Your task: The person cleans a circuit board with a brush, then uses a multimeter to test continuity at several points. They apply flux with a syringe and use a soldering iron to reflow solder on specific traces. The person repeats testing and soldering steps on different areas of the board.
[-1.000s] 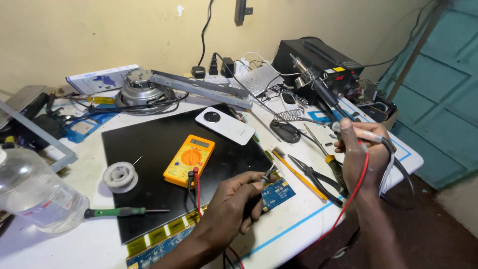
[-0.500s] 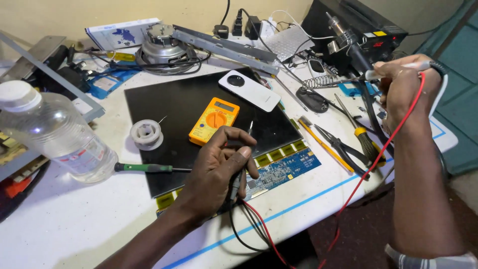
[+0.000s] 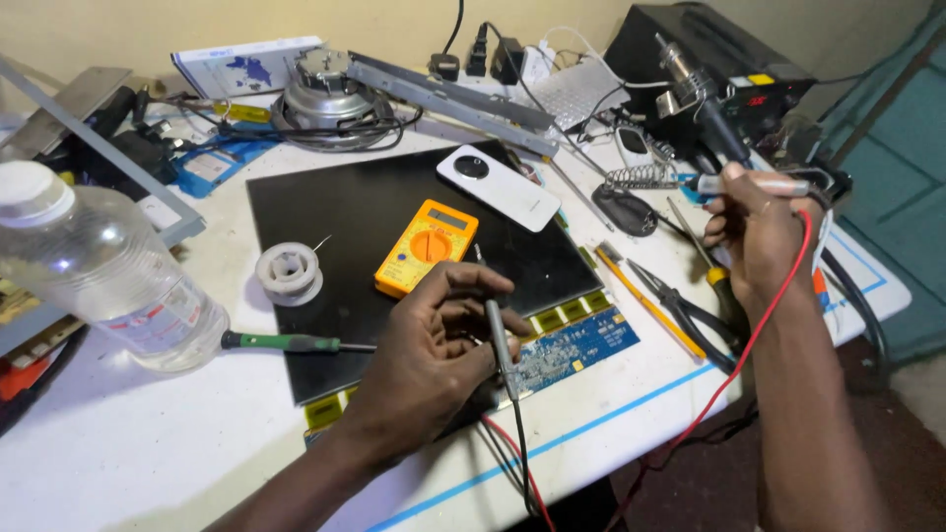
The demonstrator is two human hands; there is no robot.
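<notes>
While your left hand [image 3: 434,355] rests on the black mat [image 3: 325,212] at the near edge of the table [image 3: 128,443], its fingers are curled shut around a thin grey probe [image 3: 501,340] that points up past the thumb, with black and red leads trailing off the table edge below it. Just beside that hand, to its right, the blue circuit board [image 3: 581,345] lies half on the mat, a row of yellow-green pads along its upper edge. Your right hand [image 3: 754,236] is raised over the far right side of the table, fingers closed on a pen-like tool [image 3: 754,183] held level, and a red wire [image 3: 764,325] runs down from it along your forearm. An orange multimeter [image 3: 426,248] sits on the mat above your left hand, next to a white phone [image 3: 500,187] lying face down. A solder spool [image 3: 289,273], a green-handled screwdriver [image 3: 286,343] and a clear plastic bottle [image 3: 99,276] lie to the left; black pliers [image 3: 690,315] lie under your right wrist.
</notes>
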